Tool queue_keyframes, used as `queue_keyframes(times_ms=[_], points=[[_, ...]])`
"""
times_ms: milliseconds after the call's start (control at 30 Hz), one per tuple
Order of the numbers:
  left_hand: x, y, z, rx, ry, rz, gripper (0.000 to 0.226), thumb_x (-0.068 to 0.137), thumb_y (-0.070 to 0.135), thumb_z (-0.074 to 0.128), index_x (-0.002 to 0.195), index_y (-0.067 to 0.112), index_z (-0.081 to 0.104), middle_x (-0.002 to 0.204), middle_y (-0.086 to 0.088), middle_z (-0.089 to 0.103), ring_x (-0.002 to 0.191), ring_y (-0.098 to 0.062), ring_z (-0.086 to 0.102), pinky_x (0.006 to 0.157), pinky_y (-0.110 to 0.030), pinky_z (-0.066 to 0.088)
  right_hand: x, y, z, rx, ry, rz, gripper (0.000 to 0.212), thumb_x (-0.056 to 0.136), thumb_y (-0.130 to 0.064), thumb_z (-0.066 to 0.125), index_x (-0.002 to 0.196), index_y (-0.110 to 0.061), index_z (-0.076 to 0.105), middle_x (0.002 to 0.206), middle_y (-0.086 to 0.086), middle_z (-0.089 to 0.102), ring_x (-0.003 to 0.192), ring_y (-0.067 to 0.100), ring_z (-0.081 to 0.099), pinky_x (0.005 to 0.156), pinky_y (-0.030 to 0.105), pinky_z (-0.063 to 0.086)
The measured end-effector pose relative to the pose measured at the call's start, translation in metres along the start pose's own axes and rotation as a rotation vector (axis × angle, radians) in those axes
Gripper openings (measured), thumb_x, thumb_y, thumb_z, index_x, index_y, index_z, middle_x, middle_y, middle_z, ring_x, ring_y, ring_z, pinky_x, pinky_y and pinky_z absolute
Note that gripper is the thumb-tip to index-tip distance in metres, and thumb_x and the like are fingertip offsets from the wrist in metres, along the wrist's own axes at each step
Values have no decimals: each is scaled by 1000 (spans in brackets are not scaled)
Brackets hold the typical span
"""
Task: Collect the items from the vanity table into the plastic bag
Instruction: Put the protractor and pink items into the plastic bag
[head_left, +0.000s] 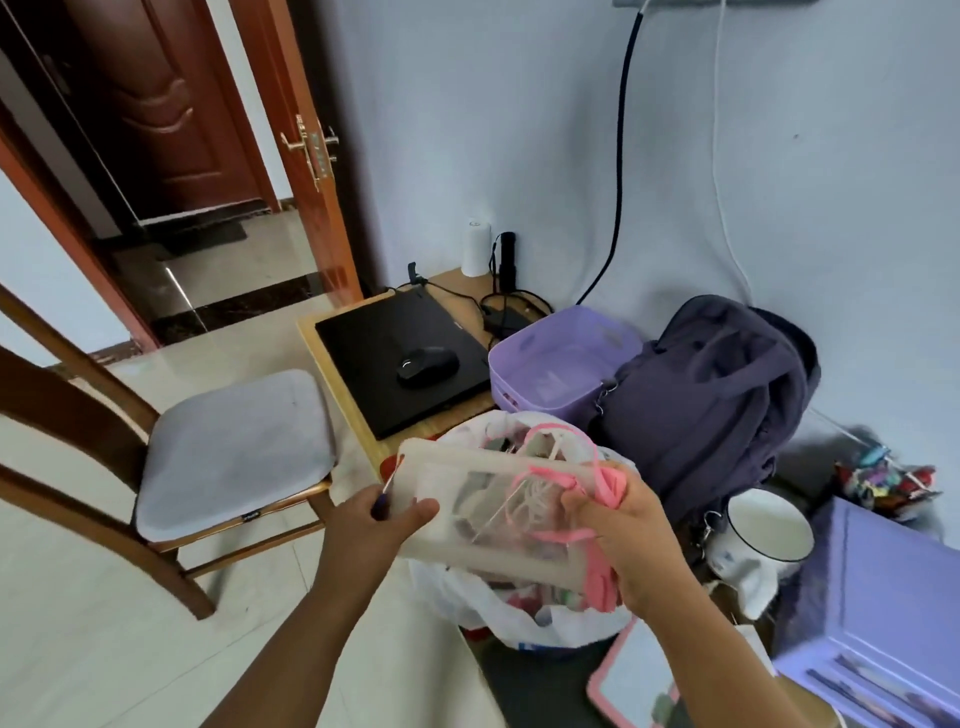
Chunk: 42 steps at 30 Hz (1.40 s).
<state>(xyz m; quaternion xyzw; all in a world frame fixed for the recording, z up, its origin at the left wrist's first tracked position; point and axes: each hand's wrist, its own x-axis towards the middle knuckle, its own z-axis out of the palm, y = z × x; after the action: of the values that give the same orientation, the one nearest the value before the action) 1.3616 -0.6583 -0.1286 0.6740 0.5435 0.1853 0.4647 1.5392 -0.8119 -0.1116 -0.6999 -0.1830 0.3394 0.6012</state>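
Both our hands, left hand (384, 514) and right hand (618, 525), grip a translucent tray (467, 499) above the part-filled plastic bag (519, 618); a mug (761, 530) remains.

1. The translucent box (483, 512) is sitting right over the mouth of the plastic bag (524, 618), blocking most of the way in.
2. The dark backpack (711, 395) and purple basket (558, 358) are crowding the bag's far right side.
3. The white mug (761, 530) is standing just beside the right hand (618, 525).
4. Open floor is lying to the left, between the bag and the chair (228, 447).
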Motion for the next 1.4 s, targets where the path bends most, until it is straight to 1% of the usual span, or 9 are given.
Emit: queue_keyframes(times_ms=[233, 400, 467, 633, 767, 867, 1000, 1200, 1400], points=[[38, 17, 20, 219, -168, 259, 26, 74, 45, 68, 79, 24, 54, 70, 9, 55, 61, -7, 54, 52, -11, 38, 28, 5, 21, -185, 389, 17, 17, 78, -10, 63, 88, -22, 55, 87, 3, 63, 75, 20, 59, 61, 28, 50], [61, 13, 27, 325, -169, 294, 44, 75, 52, 64, 110, 32, 48, 88, 23, 54, 76, -3, 55, 65, -18, 45, 36, 8, 41, -185, 216, 142, 27, 78, -22, 66, 100, -27, 50, 84, -3, 62, 70, 11, 62, 54, 22, 44], [70, 9, 27, 407, -158, 292, 56, 75, 53, 65, 121, 26, 49, 101, 15, 54, 85, -3, 48, 71, -21, 42, 38, 10, 40, -412, 239, 141, 10, 83, -26, 59, 84, -21, 51, 76, -1, 57, 65, 14, 54, 55, 26, 41], [91, 16, 40, 411, -183, 322, 65, 75, 43, 70, 132, 25, 46, 122, 4, 58, 100, -10, 54, 76, -25, 41, 35, 16, 18, -922, 258, 294, 32, 93, -34, 37, 87, -11, 58, 93, 10, 53, 93, 29, 54, 82, 36, 44], [107, 24, 50, 562, -342, 328, 71, 73, 47, 69, 136, 30, 43, 130, 2, 53, 112, -18, 54, 85, -31, 46, 27, 22, 6, -999, 278, 433, 36, 91, -40, 42, 96, -10, 59, 95, 8, 59, 94, 28, 58, 75, 32, 44], [116, 30, 53, 687, -449, 339, 60, 71, 53, 68, 125, 31, 54, 116, 3, 57, 100, -17, 57, 82, -33, 49, 19, 25, 0, -1020, 360, 438, 33, 87, -39, 47, 95, -9, 59, 94, 7, 59, 90, 28, 57, 72, 30, 43], [116, 40, 65, 573, -403, 398, 52, 72, 35, 71, 122, 28, 56, 106, 2, 59, 91, -19, 58, 77, -33, 50, 10, 30, -2, -950, 349, 507, 28, 82, -38, 51, 66, -15, 50, 73, 1, 56, 75, 24, 57, 63, 26, 41], [121, 45, 77, 483, -363, 476, 40, 79, 18, 62, 119, 24, 59, 115, -4, 60, 91, -20, 58, 71, -34, 49, 3, 40, 1, -910, 302, 517, 45, 83, -54, 49, 57, -17, 41, 63, -2, 46, 71, 21, 54, 62, 25, 39], [119, 51, 84, 547, -345, 697, 51, 80, 29, 64, 129, 22, 52, 120, -5, 49, 107, -23, 50, 88, -35, 45, 2, 32, 1, -922, 593, 348, 39, 80, -55, 57, 62, -22, 46, 70, -3, 59, 67, 16, 56, 53, 24, 38]])
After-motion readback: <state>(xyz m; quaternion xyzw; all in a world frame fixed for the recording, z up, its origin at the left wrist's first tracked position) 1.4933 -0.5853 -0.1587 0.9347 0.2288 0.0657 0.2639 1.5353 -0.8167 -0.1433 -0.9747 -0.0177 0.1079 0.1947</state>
